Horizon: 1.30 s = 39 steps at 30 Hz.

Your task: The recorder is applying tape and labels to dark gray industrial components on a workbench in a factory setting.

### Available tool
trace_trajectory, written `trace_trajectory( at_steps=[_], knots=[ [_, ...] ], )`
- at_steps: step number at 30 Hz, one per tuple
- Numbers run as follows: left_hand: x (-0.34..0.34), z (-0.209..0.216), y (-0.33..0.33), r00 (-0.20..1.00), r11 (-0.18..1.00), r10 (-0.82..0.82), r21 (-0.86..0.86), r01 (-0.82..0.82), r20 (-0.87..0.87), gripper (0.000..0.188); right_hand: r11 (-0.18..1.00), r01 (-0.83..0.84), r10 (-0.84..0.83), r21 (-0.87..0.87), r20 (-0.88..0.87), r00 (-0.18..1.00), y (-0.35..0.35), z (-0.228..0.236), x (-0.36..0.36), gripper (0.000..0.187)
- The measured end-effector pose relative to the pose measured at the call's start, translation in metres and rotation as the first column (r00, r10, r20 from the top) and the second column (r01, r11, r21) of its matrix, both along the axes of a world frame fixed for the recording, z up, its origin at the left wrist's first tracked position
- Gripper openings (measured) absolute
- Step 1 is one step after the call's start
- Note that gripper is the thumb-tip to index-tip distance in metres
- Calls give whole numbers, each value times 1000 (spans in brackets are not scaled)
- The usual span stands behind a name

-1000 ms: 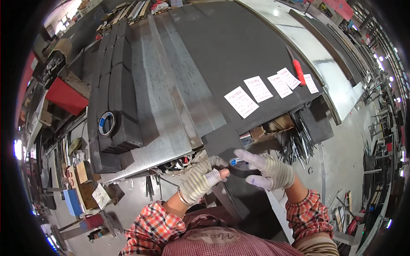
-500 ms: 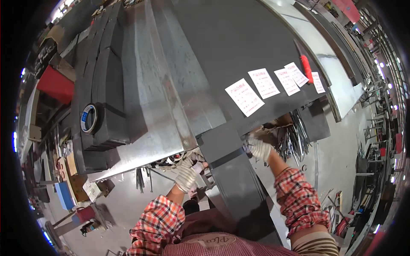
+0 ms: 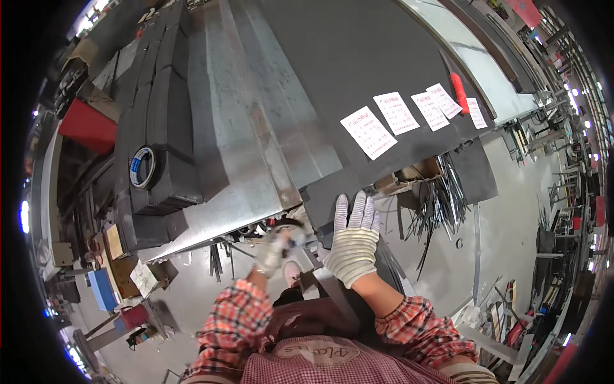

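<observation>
The right hand (image 3: 355, 240) now lies flat across the dark panel stack (image 3: 323, 194) just in front of the person, fingers stretched toward the far side and gripping nothing; half a second ago it was at the right edge of that stack. The left hand (image 3: 274, 251) has come up at the near edge of the metal surface (image 3: 246, 192), left of the stack, and is blurred by motion; it appears to be closed round a dark tape roll (image 3: 289, 224), though its finger positions cannot be told. The roll is thus clear of the stack's top, apart from the right hand, and the change suggests that the right hand steadies or smooths the panels while the left manages the roll. Whether tape lies under the right palm is hidden. Farther left, a second roll with a blue inner ring (image 3: 135, 169) rests on a taller dark stack (image 3: 171, 115). Far right of the hands, white cards (image 3: 369, 133) lie beside a red-handled tool (image 3: 459, 95), with loose dark strips (image 3: 441, 205) hanging nearer.
</observation>
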<state>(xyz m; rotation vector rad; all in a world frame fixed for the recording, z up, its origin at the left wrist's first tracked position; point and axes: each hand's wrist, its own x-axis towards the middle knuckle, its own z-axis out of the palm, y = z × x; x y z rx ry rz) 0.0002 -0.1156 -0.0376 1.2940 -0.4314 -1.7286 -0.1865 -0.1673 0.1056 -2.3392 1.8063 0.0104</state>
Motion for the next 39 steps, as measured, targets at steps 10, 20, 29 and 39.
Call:
trace_trajectory(
  at_steps=[10, 20, 29, 39],
  knots=[
    [-88, 109, -72, 486, 714, 196, -464, 524, 851, 23, 967, -5, -213, 253, 823, 526, -15, 43, -62, 102],
    [-90, 113, -70, 308, 715, 242, -383, 584, 920, 53, 873, -412, 446, 262, -85, 891, -100, 17, -81, 24],
    [-13, 112, -107, 319, 749, 516, -600, 281, 795, 94, 805, 113, -450, 582, 475, 757, -74, -132, -153, 31],
    [7, 113, -280, 777, 964, 171, -265, -6, 606, 103, 798, -178, -589, 576, 682, -433, 26, -70, -233, 53]
  ],
)
